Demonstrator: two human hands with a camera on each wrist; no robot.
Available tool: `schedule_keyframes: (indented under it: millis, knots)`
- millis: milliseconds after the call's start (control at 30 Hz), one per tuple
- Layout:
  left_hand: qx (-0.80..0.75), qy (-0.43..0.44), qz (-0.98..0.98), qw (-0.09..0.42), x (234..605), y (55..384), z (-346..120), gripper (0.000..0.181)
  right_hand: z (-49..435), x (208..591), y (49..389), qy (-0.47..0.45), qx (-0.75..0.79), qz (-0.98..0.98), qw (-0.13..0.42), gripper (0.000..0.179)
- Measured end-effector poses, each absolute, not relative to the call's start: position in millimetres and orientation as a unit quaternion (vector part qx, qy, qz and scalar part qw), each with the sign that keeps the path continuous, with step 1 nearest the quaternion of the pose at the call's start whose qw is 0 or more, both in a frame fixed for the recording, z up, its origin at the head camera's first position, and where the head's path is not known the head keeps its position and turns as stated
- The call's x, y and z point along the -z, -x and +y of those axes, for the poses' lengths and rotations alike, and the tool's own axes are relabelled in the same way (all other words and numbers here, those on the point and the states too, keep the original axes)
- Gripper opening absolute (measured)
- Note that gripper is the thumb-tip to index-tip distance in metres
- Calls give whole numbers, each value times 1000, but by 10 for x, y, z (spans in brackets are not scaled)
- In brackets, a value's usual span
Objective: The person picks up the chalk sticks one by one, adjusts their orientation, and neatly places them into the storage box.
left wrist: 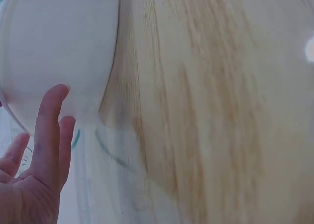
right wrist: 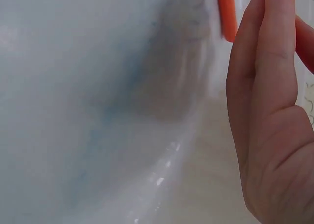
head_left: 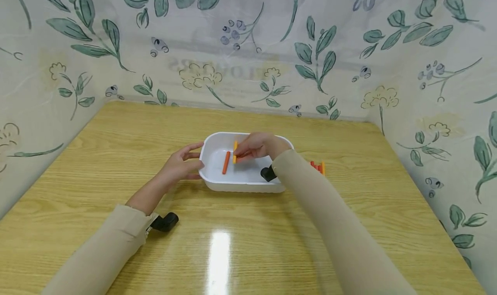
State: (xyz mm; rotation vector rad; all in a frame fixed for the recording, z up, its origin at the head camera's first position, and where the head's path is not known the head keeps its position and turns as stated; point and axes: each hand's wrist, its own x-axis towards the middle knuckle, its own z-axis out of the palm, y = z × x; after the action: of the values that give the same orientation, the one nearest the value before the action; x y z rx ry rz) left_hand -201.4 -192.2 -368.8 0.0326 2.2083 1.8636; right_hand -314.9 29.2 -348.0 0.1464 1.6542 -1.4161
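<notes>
A white plastic tub (head_left: 246, 186) with rounded corners sits on the wooden table. My left hand (head_left: 178, 164) is at its left end, fingers spread and fairly straight, fingertips right at the wall; the left wrist view shows this hand (left wrist: 41, 160) against the tub's outside (left wrist: 59, 42). Reaching inside, my right hand (head_left: 258, 146) pinches a slim yellow-orange stick (head_left: 234, 159), which stands roughly lengthwise away from me. Just left of it an orange-red stick (head_left: 226, 163) lies on the tub's floor. In the right wrist view the hand (right wrist: 272, 101) shows beside an orange-red stick (right wrist: 227, 15).
Right of the tub, partly behind my right forearm, several red and yellow-orange sticks (head_left: 318, 167) lie together on the table (head_left: 136, 127). Flower-print cloth (head_left: 248, 49) walls the table at the back and sides. Black wrist cameras (head_left: 165, 222) stick out from my sleeves.
</notes>
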Motion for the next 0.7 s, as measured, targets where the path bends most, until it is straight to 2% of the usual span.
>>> schedule_keyframes:
  millis: [700]
  knots:
    - [-639, -13, 759, 125, 3699, 2019, -1917, 70, 157, 3590, 3124, -95, 519, 714, 460, 4]
